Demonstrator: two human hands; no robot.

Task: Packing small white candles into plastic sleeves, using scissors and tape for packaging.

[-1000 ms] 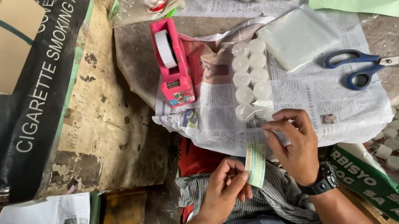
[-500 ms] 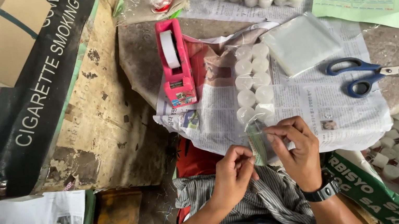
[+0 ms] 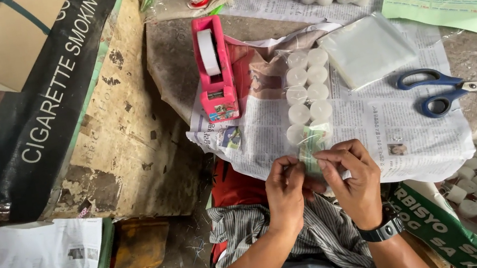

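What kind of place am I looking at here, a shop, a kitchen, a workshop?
Most likely a small home or backyard packing workshop for tealight candles: a clear packet of white candles on newspaper, a pink tape dispenser, scissors, and both hands folding the packet's green label.

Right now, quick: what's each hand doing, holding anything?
Left hand: closed, pinching the near end of the clear bag of white candles.
Right hand: closed, pinching the small green paper label at that same end.

Left hand, right hand pinched together
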